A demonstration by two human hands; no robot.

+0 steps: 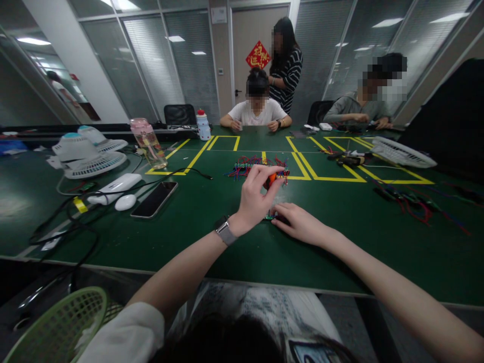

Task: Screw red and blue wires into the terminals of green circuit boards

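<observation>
My left hand (256, 194), with a watch on its wrist, is raised over the table. Its thumb and fingers curve around a small orange and black object (271, 180), whose kind I cannot make out behind the fingers. Lower down and to the right, my right hand (297, 222) rests on the table, fingertips closed on the edge of a small green circuit board (268, 218). Most of that board is hidden by my hands. Just beyond my left hand lies a row of small circuit boards with red and blue wires (242, 166).
At left are a phone (155, 199), a white mouse-like case (125, 202), black cables, a pink-lided bottle (148, 143) and white fans (88, 156). More wired boards (410, 199) lie right, near a white fan (403, 152). A green basket (56, 327) stands below the edge. Several people are across the table.
</observation>
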